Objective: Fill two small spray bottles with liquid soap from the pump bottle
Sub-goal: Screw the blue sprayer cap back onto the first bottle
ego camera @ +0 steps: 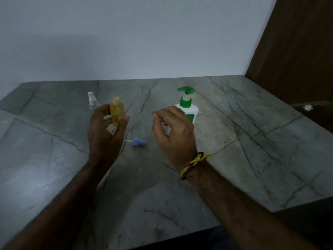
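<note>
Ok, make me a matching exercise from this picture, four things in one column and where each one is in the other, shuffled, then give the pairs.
Things:
1. yellow-filled small bottle
2. blue spray cap
3. pump bottle
4. clear small bottle

Places:
A. standing on the counter, behind the right hand
B. lying on the counter between the hands
C. held upright in the left hand, neck open
D. standing far left, beyond the left hand

Pairs: 1-C, 2-B, 3-A, 4-D

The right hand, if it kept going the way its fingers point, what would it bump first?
Probably the yellow bottle in the left hand. The right hand's curled fingers point left toward it, though depth is unclear.
</note>
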